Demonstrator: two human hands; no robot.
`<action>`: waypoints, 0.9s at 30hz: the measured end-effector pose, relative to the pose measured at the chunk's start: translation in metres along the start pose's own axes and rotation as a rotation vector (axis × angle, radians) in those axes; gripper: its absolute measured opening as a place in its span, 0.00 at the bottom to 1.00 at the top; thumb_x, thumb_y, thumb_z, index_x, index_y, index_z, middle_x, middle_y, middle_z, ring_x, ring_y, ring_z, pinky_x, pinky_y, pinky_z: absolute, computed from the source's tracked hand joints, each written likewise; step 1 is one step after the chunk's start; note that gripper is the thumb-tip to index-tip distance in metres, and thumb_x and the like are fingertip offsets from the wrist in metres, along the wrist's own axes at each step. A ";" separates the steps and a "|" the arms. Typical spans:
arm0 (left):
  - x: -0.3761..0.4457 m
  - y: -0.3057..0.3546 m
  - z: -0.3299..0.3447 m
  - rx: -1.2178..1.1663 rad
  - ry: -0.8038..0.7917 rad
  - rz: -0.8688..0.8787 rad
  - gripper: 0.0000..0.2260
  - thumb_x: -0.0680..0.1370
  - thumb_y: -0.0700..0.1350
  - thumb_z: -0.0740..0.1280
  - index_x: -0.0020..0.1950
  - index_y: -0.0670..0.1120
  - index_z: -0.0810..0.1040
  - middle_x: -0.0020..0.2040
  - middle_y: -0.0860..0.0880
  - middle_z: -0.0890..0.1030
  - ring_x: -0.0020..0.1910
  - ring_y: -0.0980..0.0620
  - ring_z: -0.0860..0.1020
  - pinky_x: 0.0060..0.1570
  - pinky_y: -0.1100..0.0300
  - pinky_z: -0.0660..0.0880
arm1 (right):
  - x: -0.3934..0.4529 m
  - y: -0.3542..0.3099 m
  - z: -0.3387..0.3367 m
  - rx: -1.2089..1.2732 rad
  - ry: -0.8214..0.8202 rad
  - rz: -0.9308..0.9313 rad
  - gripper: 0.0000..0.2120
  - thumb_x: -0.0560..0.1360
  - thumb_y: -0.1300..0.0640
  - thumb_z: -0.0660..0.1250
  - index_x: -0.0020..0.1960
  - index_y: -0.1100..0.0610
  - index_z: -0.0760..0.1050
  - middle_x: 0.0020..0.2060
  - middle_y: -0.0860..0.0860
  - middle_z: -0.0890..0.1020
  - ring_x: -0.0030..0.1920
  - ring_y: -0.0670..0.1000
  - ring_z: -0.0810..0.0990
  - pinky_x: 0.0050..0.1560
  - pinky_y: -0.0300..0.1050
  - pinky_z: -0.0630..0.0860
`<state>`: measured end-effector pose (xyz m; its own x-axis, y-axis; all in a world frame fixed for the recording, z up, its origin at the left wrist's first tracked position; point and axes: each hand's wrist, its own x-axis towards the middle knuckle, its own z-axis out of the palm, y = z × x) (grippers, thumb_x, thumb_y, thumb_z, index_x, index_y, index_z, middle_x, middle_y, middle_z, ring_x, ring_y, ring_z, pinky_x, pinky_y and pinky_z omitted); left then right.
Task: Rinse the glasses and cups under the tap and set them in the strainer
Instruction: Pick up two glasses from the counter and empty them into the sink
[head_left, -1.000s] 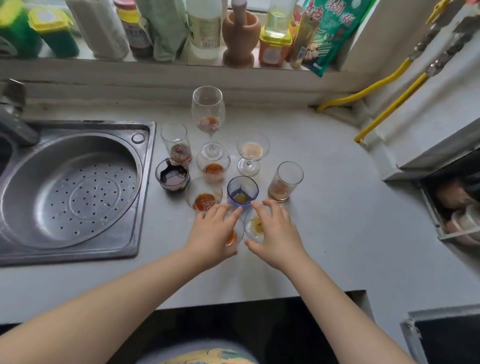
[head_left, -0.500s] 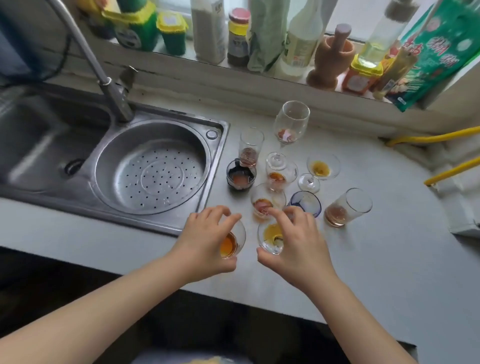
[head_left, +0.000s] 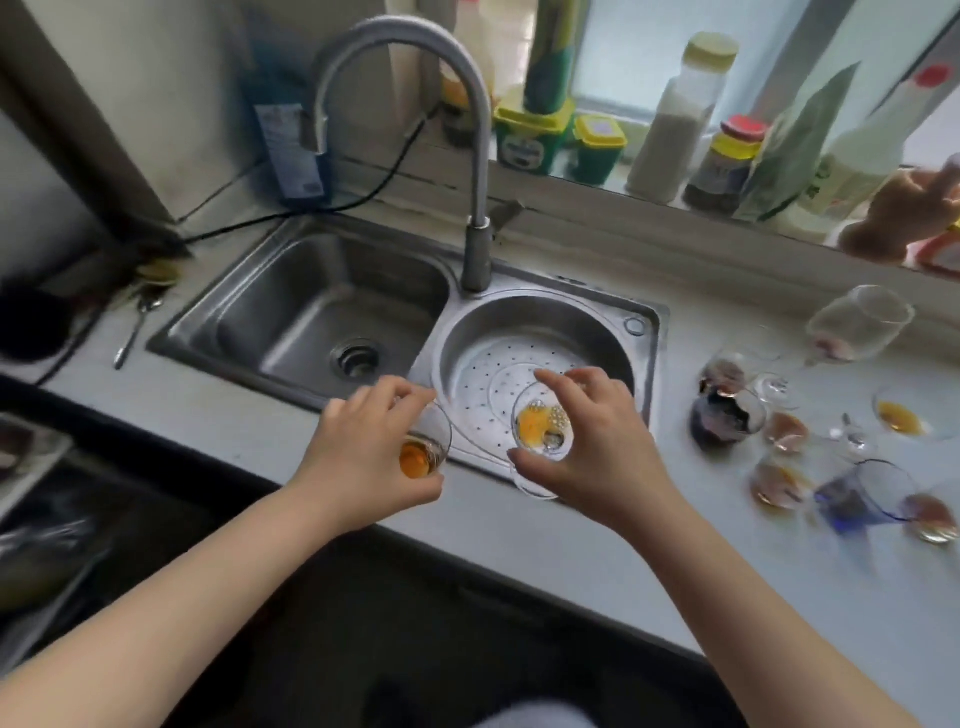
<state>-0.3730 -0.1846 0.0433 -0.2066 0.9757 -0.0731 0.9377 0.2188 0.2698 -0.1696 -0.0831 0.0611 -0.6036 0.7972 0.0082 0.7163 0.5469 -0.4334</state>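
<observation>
My left hand (head_left: 363, 457) grips a small clear glass (head_left: 423, 452) with orange liquid at its bottom, held over the sink's front rim. My right hand (head_left: 592, 441) holds a second clear glass (head_left: 540, 431) with yellow dregs, tilted above the front of the round perforated strainer (head_left: 478, 374). The grey gooseneck tap (head_left: 478, 156) rises behind, between the strainer and the rectangular basin (head_left: 291, 312); no water runs. Several more dirty glasses stand on the counter to the right, among them a dark cup (head_left: 724, 421), a blue glass (head_left: 862, 499) and a wine glass (head_left: 857, 325).
The white counter (head_left: 597, 561) runs along the front and right. A spoon (head_left: 135, 327) lies left of the basin beside a black cable (head_left: 291, 213). Bottles and jars, such as a red-lidded jar (head_left: 724, 163), line the windowsill.
Both hands lifted their glasses off the counter and carried them left to the sink. The view swung left, bringing the tap and basin into sight.
</observation>
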 end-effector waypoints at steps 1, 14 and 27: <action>-0.001 -0.016 -0.006 0.002 0.004 -0.009 0.38 0.63 0.65 0.61 0.72 0.54 0.66 0.62 0.53 0.69 0.60 0.50 0.70 0.59 0.52 0.65 | 0.009 -0.015 0.006 0.002 -0.005 -0.003 0.37 0.67 0.41 0.72 0.73 0.47 0.64 0.65 0.49 0.68 0.65 0.51 0.64 0.63 0.45 0.66; 0.052 -0.160 -0.017 -0.055 -0.035 -0.200 0.41 0.60 0.67 0.57 0.72 0.56 0.65 0.63 0.55 0.68 0.64 0.52 0.68 0.60 0.54 0.63 | 0.142 -0.094 0.073 0.032 -0.016 -0.087 0.39 0.66 0.41 0.74 0.72 0.49 0.66 0.63 0.50 0.70 0.61 0.52 0.67 0.61 0.43 0.67; 0.168 -0.246 -0.004 -0.069 -0.110 -0.277 0.39 0.62 0.63 0.65 0.72 0.53 0.65 0.65 0.50 0.68 0.64 0.47 0.71 0.63 0.50 0.64 | 0.265 -0.105 0.119 0.051 -0.062 -0.052 0.39 0.64 0.42 0.76 0.71 0.52 0.68 0.61 0.52 0.71 0.59 0.54 0.68 0.61 0.47 0.69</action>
<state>-0.6395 -0.0742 -0.0320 -0.4165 0.8725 -0.2554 0.8282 0.4801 0.2893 -0.4461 0.0400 0.0012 -0.6610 0.7500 -0.0232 0.6657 0.5719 -0.4794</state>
